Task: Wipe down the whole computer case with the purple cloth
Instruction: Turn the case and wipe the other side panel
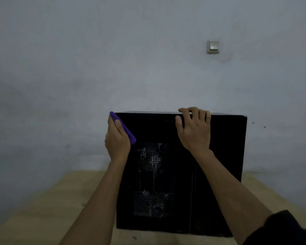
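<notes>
A black computer case (224, 156) stands upright on a wooden table, its near face showing perforated metal grilles. My left hand (116, 138) is at the case's upper left corner and holds the purple cloth (125, 129) against that edge, thumb on top of the cloth. My right hand (194, 128) grips the case's top edge, fingers curled over the top and thumb on the near face. Part of the cloth is hidden under my left hand.
The wooden table (42, 209) extends left and right of the case. A grey wall stands close behind it, with a light switch (213, 46) high on the right. A dark sleeve (281, 228) covers my right upper arm.
</notes>
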A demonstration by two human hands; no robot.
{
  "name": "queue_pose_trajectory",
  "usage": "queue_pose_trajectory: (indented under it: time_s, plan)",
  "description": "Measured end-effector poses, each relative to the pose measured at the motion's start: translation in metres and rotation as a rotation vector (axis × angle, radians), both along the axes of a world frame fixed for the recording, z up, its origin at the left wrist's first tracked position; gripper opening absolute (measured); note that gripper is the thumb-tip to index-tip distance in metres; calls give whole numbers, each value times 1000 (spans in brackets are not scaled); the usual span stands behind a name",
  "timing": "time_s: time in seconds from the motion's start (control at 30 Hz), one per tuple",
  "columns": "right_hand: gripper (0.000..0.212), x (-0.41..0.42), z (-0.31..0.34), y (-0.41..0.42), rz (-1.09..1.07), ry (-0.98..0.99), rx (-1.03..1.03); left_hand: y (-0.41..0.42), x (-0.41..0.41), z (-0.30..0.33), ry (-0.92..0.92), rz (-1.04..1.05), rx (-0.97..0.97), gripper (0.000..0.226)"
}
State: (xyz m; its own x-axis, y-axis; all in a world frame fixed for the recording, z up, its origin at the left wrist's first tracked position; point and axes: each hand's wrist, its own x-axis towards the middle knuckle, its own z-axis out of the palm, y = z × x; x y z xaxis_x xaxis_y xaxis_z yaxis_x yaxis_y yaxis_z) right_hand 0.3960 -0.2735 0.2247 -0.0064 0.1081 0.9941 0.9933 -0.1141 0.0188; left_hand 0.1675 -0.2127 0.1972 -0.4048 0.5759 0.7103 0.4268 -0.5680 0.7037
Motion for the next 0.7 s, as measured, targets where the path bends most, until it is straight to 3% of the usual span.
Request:
queue_pose_trajectory:
  time_s: [0.33, 0.47, 0.7]
  plan:
    - [36, -4, 0, 0, 16, 33, -5, -18, -1, -125, 8, -16, -151, 53]
    - [36, -5, 0, -1, 23, 48, -22, -21, -1, -116, -3, -17, -177, 52]
    - [38, -4, -1, -1, 13, 42, -40, -20, 3, -57, -9, 27, -57, 50]
